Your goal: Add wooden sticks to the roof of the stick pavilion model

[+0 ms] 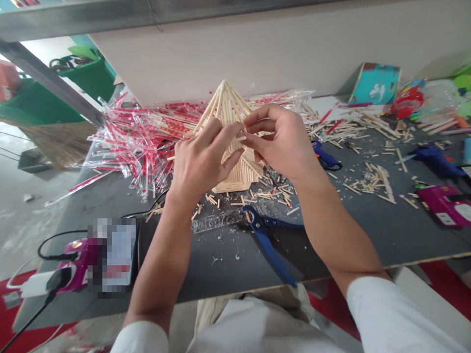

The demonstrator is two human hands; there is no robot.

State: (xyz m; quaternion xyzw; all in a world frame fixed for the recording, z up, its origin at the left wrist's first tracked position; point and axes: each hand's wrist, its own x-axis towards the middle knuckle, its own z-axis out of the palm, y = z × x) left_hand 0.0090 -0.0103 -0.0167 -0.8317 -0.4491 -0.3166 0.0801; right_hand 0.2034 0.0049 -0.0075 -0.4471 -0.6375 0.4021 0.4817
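Working at a dark grey workbench (368,235), a person has a pointed, pyramid-shaped model of wooden sticks (226,105) at twelve o'clock, apparently resting on the bench. A heap of sticks in clear, red-printed plastic sleeves (136,142) spreads toward nine o'clock. Two blue glue guns (437,162) lie toward three o'clock, near a magenta box (447,206) whose label is too small to read. Blue-handled pliers (267,240) and a clear ruler (217,220) lie at six o'clock. The left hand (202,162) has its fingers spread half open against the model. The right hand (279,142) has its fingers curled, thumb and forefinger close beside a short stick (241,138); whether they grip it, I cannot tell.
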